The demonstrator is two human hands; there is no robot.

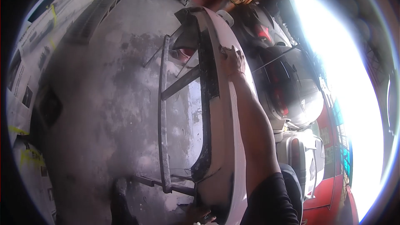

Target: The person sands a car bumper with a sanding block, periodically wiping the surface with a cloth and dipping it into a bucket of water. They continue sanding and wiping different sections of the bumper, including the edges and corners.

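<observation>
A long pale car bumper (pixel 227 112), with bare dark patches along its inner edge, lies across a metal frame stand (pixel 165 116). My right hand (pixel 234 61) is on the bumper's upper outer face, fingers bent and pressed down. A small brownish piece shows at those fingertips; I cannot tell what it is. At the bottom of the view, my left hand (pixel 199 215) is beside the bumper's near end, dim and partly cut off, with only some fingers showing.
Several other bumpers and car parts (pixel 291 83) are stacked on the right, close to my arm. Below them stands a white car part (pixel 301 162) against a red panel (pixel 327 191). Newspaper sheets (pixel 25 79) cover the left side. Stained concrete floor (pixel 112 100) spreads under the stand.
</observation>
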